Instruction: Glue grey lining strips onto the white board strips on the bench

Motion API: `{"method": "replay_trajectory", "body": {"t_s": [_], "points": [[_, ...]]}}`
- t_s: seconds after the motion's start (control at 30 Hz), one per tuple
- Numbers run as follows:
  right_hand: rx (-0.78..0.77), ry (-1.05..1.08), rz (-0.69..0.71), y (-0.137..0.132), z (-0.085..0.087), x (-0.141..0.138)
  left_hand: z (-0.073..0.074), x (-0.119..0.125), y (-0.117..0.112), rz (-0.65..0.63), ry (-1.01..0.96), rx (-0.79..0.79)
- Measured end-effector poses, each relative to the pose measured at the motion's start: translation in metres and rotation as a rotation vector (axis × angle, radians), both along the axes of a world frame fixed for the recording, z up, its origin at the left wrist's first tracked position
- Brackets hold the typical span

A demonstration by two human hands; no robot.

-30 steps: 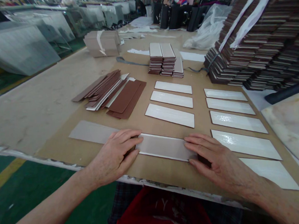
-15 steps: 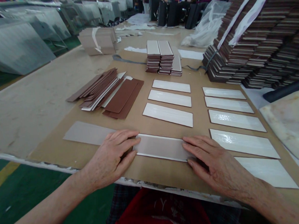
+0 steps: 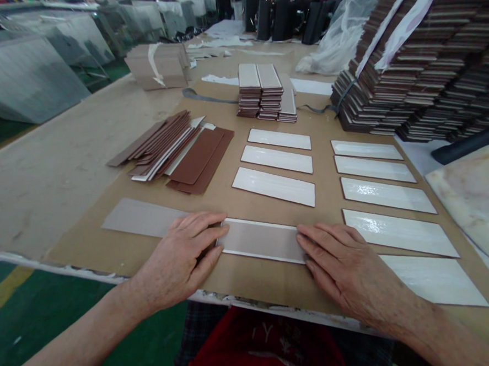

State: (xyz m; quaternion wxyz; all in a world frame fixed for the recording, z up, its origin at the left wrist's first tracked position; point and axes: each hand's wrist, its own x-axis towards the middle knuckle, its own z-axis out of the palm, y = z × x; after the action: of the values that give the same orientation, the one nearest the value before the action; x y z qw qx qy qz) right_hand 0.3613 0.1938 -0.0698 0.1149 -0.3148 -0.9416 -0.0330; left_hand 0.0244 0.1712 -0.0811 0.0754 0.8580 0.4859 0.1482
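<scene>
Hands lie flat, fingers spread and gripping nothing: left hand [image 3: 183,258] and right hand [image 3: 349,270] press opposite ends of the grey tile [image 3: 262,240], near the cardboard sheet's [image 3: 251,285] front edge. It looks like squaring up; lifting would need fingertips under both ends.

Desk [image 3: 40,173] clutter: tiles
White tiles [image 3: 273,186] flat in two columns; brown pile [image 3: 172,149] fanned left; tall stack [image 3: 424,78] right.

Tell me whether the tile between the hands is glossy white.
No: the tile between the left hand and right hand is matte grey, unlike the glossy white tiles beside it.
</scene>
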Motion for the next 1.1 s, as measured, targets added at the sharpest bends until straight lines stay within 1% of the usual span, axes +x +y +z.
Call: {"method": "replay_trajectory", "body": {"t_s": [0.2, 0.33, 0.4, 0.5, 0.7, 0.8, 0.87, 1.0, 1.1], "points": [[0.015, -0.067, -0.026, -0.004, 0.010, -0.011, 0.006, 0.004, 0.000, -0.042, 0.118, 0.036], [-0.034, -0.104, -0.056, -0.009, 0.011, -0.017, 0.009, 0.007, 0.000, -0.088, 0.227, 0.107], [-0.049, -0.129, -0.077, -0.010, 0.010, -0.019, 0.011, 0.010, -0.001, -0.109, 0.274, 0.144], [-0.042, -0.129, -0.101, -0.012, 0.007, -0.018, 0.012, 0.013, -0.002, -0.109, 0.310, 0.152], [-0.011, -0.076, -0.119, -0.019, -0.005, -0.003, 0.009, 0.012, -0.001, -0.100, 0.277, 0.153], [0.013, -0.048, -0.135, -0.023, -0.006, 0.004, 0.007, 0.010, 0.000, -0.096, 0.259, 0.163], [0.039, -0.026, -0.156, -0.024, -0.001, 0.010, 0.006, 0.009, 0.001, -0.096, 0.240, 0.165], [0.104, -0.015, -0.203, -0.021, 0.015, 0.027, 0.005, 0.008, 0.001, -0.105, 0.219, 0.183], [0.136, -0.028, -0.193, -0.018, 0.022, 0.034, 0.005, 0.007, 0.001, -0.119, 0.217, 0.196]]}}
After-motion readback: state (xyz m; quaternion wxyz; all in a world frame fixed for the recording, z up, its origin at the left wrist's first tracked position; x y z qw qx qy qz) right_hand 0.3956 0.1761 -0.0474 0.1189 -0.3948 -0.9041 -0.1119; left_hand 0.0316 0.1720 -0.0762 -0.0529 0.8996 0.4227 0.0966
